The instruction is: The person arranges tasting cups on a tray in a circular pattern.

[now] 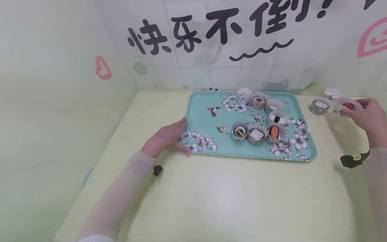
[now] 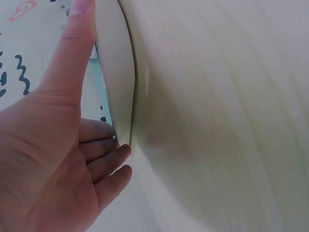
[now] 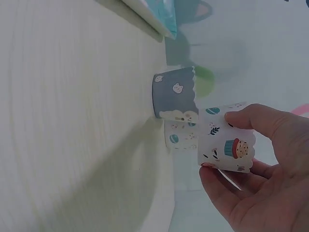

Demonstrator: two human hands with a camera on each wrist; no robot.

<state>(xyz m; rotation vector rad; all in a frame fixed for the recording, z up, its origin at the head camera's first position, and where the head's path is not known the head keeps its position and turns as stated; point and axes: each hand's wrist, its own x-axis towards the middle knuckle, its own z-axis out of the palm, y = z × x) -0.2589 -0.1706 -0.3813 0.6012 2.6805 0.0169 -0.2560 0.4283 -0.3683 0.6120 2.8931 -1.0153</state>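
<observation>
At the right, my right hand (image 1: 370,116) pinches a white paper cupcake cup (image 3: 226,140) between thumb and fingers, above the table. The cup has a printed cupcake on its side, and a red topping shows inside it in the head view. Just left of it stand a grey paper cup (image 3: 176,93) with a white filling and another white paper cup (image 1: 332,93). My left hand (image 1: 169,134) rests against the left end of the turquoise floral tray (image 1: 199,114), thumb by its near corner and fingers along the side.
Several paper cups sit on the tray's middle and right, holding sushi-like pieces, among them an orange-topped one (image 1: 274,132) and a roll (image 1: 240,131). The pale wooden table (image 1: 211,195) extends in front. A wall (image 1: 199,67) with printed characters rises behind.
</observation>
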